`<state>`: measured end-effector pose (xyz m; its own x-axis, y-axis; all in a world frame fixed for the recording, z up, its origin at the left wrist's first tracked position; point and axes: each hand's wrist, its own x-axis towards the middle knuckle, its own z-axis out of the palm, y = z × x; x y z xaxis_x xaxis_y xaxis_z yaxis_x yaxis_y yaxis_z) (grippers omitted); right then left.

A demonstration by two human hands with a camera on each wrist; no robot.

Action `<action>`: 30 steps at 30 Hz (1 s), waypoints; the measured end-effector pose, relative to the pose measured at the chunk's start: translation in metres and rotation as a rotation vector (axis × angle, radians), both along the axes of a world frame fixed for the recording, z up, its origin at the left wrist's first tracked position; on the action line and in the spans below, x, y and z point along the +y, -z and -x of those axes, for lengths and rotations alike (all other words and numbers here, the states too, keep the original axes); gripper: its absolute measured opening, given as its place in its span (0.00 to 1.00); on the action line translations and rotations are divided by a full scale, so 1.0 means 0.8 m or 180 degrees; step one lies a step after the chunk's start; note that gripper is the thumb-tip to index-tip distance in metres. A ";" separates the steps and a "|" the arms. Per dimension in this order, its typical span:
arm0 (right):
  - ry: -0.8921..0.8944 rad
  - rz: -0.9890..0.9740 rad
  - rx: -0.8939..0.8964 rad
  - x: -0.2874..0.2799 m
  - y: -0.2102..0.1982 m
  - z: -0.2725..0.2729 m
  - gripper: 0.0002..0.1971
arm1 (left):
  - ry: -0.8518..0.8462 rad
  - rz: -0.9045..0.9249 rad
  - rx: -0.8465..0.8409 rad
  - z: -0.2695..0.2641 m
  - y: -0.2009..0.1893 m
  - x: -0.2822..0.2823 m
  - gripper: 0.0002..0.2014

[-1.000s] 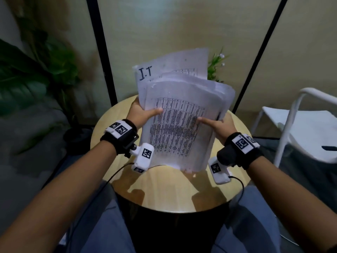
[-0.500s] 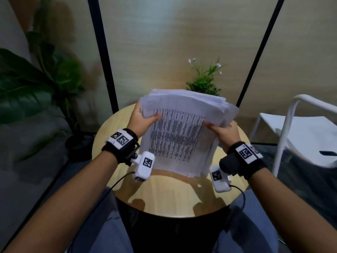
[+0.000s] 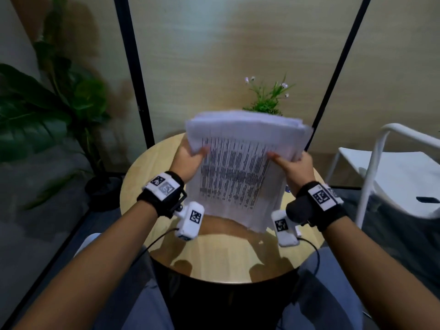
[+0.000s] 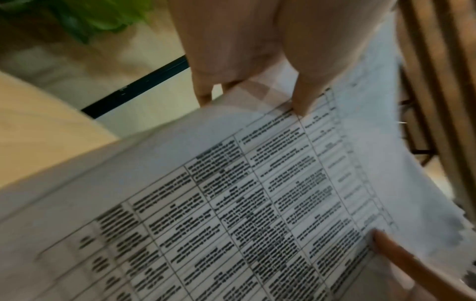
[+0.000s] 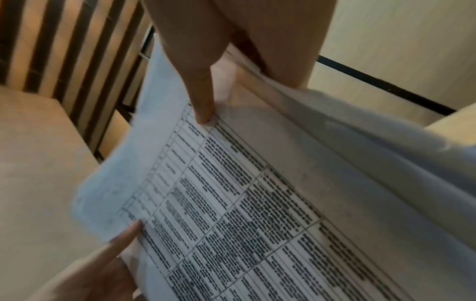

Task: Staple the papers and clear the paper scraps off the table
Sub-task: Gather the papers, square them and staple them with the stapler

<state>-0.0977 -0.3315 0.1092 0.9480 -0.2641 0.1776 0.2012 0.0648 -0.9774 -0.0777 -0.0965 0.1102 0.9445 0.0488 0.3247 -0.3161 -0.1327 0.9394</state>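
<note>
A thick stack of white papers point(image 3: 238, 167) with a printed table stands nearly upright over the round wooden table point(image 3: 221, 260). My left hand point(image 3: 190, 158) grips its left edge, thumb on the front sheet. My right hand point(image 3: 292, 163) grips the right edge the same way. The left wrist view shows the printed sheet point(image 4: 231, 203) with my left hand point(image 4: 257, 67) pinching its edge. From the right wrist the papers point(image 5: 244, 203) fill the frame under my right hand point(image 5: 219, 61). A small white paper scrap point(image 3: 260, 242) lies on the table below the stack. No stapler is visible.
A small potted plant with tiny flowers point(image 3: 266, 98) stands behind the papers. A white chair point(image 3: 392, 177) with a dark object on its seat is at the right. A large leafy plant point(image 3: 47, 110) stands on the left floor. Dark vertical frames cross the back wall.
The fanned, uneven sheets have dropped together into a squarer stack, whose top sits lower. Both hands keep their hold on the side edges.
</note>
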 end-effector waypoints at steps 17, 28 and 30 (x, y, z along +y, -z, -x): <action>0.0099 0.0072 -0.0181 -0.019 -0.004 -0.001 0.22 | 0.0113 -0.0015 -0.0087 0.010 0.010 0.023 0.27; -0.0056 -0.0166 -0.0306 -0.006 -0.011 -0.011 0.19 | -0.0116 0.0525 -0.0145 0.002 0.005 0.018 0.25; -0.0076 0.0042 -0.0002 0.001 0.011 -0.010 0.18 | -0.0020 0.0162 0.0096 0.004 0.025 0.017 0.28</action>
